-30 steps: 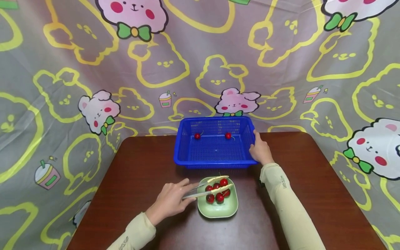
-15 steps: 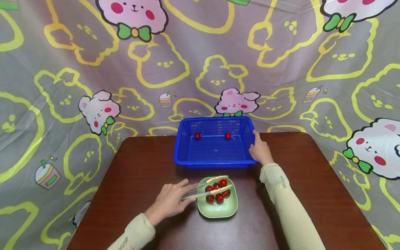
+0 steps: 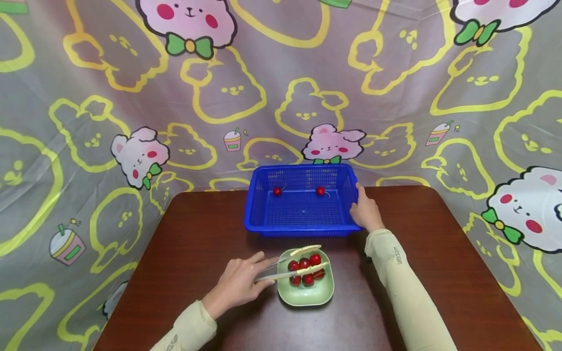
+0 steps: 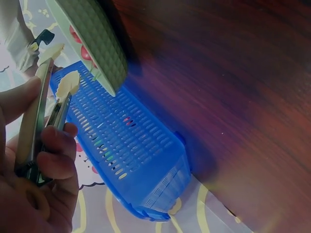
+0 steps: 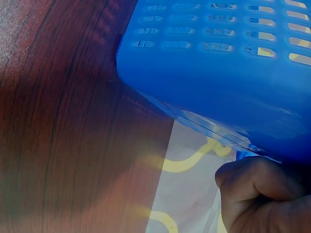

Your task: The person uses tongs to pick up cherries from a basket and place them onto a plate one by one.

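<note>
My left hand [image 3: 237, 282] holds a pair of metal tongs [image 3: 281, 275] with cream-coloured tips, its fingers and thumb about the arms in the left wrist view. The spread tongs reach over a light green square bowl [image 3: 306, 297], with several red cherries [image 3: 308, 280] between and below the tips. Whether a tip touches a cherry, I cannot tell. Behind the bowl stands a blue perforated basket [image 3: 303, 228]. One cherry [image 3: 277, 191] lies at its left and another cherry [image 3: 320, 191] further right. My right hand [image 3: 367, 212] grips the basket's right rim; its curled fingers show in the right wrist view.
Both containers stand on a dark brown wooden table [image 3: 206, 219]. A grey patterned cloth [image 3: 272, 58] hangs close behind the basket and along both sides. The bowl sits just in front of the basket, nearer the camera.
The tong tips have shifted very slightly over the bowl. The cherries at its right side have moved a little toward the camera. My right hand and the basket have stayed put.
</note>
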{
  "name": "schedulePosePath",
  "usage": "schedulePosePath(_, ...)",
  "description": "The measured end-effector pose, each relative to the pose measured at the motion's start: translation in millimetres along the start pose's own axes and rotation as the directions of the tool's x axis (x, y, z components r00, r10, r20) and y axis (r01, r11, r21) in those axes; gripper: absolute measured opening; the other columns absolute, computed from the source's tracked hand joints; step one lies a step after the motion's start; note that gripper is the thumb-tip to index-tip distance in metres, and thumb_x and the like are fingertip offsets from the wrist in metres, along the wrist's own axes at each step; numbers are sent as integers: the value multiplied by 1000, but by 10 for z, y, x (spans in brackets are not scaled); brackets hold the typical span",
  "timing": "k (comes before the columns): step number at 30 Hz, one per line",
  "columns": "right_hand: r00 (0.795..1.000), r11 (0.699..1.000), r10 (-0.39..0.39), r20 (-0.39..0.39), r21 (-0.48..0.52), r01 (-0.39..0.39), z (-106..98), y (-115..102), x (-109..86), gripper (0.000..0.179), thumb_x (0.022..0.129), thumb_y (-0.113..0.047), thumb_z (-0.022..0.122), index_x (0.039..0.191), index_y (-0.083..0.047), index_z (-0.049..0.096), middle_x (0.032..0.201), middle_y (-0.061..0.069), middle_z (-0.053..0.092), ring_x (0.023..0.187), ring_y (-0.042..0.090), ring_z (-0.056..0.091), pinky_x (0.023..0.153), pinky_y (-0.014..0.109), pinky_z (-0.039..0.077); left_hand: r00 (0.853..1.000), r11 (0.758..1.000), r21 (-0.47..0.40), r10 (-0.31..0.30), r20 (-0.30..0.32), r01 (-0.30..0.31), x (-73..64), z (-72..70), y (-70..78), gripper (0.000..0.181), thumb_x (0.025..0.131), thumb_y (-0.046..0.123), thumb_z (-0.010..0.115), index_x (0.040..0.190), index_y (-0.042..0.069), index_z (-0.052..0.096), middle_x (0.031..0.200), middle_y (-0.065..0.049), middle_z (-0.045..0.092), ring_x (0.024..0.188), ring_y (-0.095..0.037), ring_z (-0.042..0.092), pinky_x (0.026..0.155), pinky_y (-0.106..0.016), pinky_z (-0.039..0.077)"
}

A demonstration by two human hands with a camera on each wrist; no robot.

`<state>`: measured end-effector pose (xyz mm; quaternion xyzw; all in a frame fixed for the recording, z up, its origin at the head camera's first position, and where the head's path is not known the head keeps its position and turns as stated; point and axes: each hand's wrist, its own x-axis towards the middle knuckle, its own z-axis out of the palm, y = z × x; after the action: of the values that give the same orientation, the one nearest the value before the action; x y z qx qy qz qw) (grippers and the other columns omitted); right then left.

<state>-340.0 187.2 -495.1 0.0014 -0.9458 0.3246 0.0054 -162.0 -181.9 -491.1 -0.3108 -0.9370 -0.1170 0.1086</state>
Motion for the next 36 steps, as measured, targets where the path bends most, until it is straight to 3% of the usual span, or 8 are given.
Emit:
schedulePosePath(7, 1000, 1000, -7, 0, 0, 7, -2, 10, 0, 70, 103, -10, 45, 165, -7, 13, 135, 43, 54, 113, 56, 61, 99, 65, 46, 994, 999, 10, 37, -98, -36, -5, -54, 24, 68, 79, 50, 86, 140, 25, 67, 91, 9, 53, 52, -4, 40, 48, -22, 31)
schedulePosePath(12, 1000, 1000, -3, 4, -6, 3, -3, 1, -2, 70, 103, -11, 45, 165, -7, 13, 134, 43, 55, 112, 55, 62, 98, 64, 47, 993, 998, -65, 9, -119, -17, -1, -103, 42, 79, 74, 49, 91, 144, 24, 63, 87, 10, 45, 55, -3, 30, 49, -18, 24)
schedulePosePath(20, 1000, 1000, -2, 5, -14, 2, -13, -7, -8, 70, 104, -11, 45, 165, -7, 12, 131, 43, 56, 108, 55, 63, 96, 64, 47, 989, 996, -88, 6, -151, -19, 9, -149, 12, 79, 75, 47, 91, 145, 23, 63, 85, 11, 42, 54, -1, 27, 49, -16, 24)
schedulePosePath(27, 1000, 1000, 1, 8, -17, -1, -7, 1, 0, 70, 104, -11, 45, 166, -8, 11, 133, 43, 55, 111, 56, 62, 96, 64, 47, 973, 997, -65, 21, -230, -37, 93, -184, -50, 79, 75, 46, 91, 144, 20, 63, 85, 9, 44, 52, 1, 27, 48, -16, 23)
schedulePosePath(31, 1000, 1000, -2, 4, -14, 2, 5, 2, 3, 70, 104, -12, 45, 166, -8, 12, 135, 43, 54, 114, 57, 60, 98, 65, 47, 967, 998, -58, -9, -256, -6, 177, -220, -105, 78, 77, 47, 90, 144, 19, 63, 88, 6, 48, 52, 1, 28, 47, -18, 25)
schedulePosePath(36, 1000, 1000, 5, 6, -12, -4, 7, -1, 1, 71, 104, -12, 45, 166, -9, 11, 136, 43, 53, 114, 57, 61, 98, 65, 47, 962, 995, -29, -102, -252, 98, 340, -287, -222, 76, 82, 50, 85, 146, 17, 61, 87, 2, 45, 51, -4, 26, 46, -22, 24)
